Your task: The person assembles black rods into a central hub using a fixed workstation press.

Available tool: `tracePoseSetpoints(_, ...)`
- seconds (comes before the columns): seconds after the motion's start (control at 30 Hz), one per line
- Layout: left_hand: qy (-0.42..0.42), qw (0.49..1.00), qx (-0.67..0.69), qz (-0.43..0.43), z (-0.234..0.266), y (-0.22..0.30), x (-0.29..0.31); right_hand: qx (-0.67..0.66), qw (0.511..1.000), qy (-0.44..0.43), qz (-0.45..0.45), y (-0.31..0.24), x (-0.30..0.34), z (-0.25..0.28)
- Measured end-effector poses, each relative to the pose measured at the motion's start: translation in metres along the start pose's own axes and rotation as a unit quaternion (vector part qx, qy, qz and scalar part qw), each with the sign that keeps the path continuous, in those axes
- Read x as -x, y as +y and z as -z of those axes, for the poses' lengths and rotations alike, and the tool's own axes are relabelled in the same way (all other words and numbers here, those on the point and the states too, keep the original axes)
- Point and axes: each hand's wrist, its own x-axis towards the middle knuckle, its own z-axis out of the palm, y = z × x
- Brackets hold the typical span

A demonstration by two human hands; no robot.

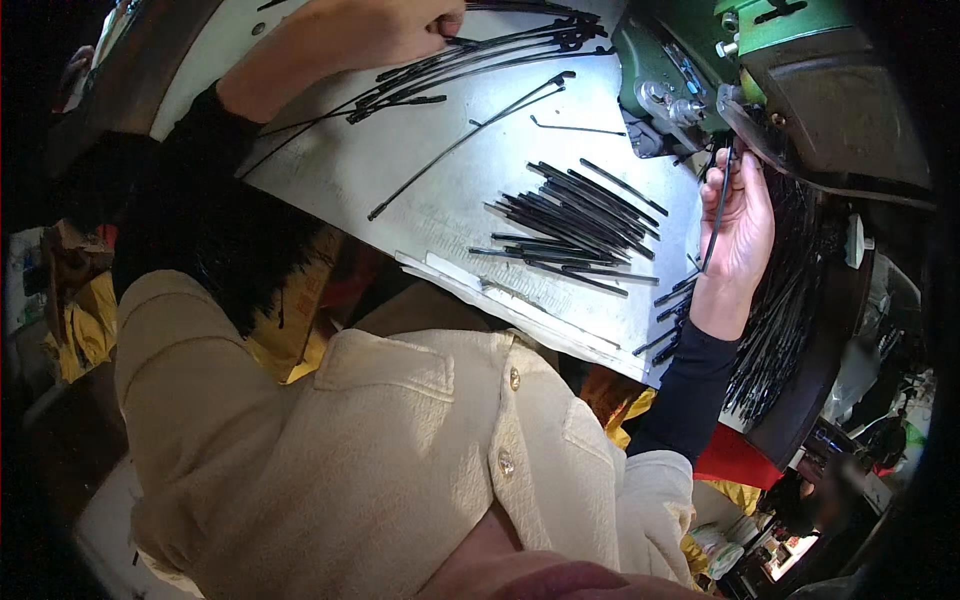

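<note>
My right hand (738, 215) is beside the green machine (700, 70) at the upper right, its palm turned up. Its fingers and thumb are closed on a thin black rod (716, 220), whose far end reaches up to the machine's metal parts. At the top, my left hand (420, 28) is over a bundle of long black rods (480, 65) with looped ends. Its fingers are curled together, and what they pinch is hidden. Between my hands lies a pile of short, straight black rods (580, 215) on the white tabletop (400, 150).
A single long rod (450, 155) and a thin bent rod (578, 128) lie mid-table. More black rods (785, 300) fill a dark holder right of my right forearm. A dark bundle (245, 255) and yellow sacks (300, 315) are below the table's left edge.
</note>
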Motion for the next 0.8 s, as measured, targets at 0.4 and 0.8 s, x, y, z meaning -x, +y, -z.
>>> tracePoseSetpoints(0.4,-0.134,0.883,0.439,0.099,-0.052,0.036,-0.081,0.262,0.931,-0.230,-0.109,-0.001,0.022,-0.036)
tracePoseSetpoints(0.8,-0.111,0.821,0.547,0.121,-0.063,0.069,-0.098,0.282,0.933,-0.212,-0.075,-0.002,0.019,-0.026)
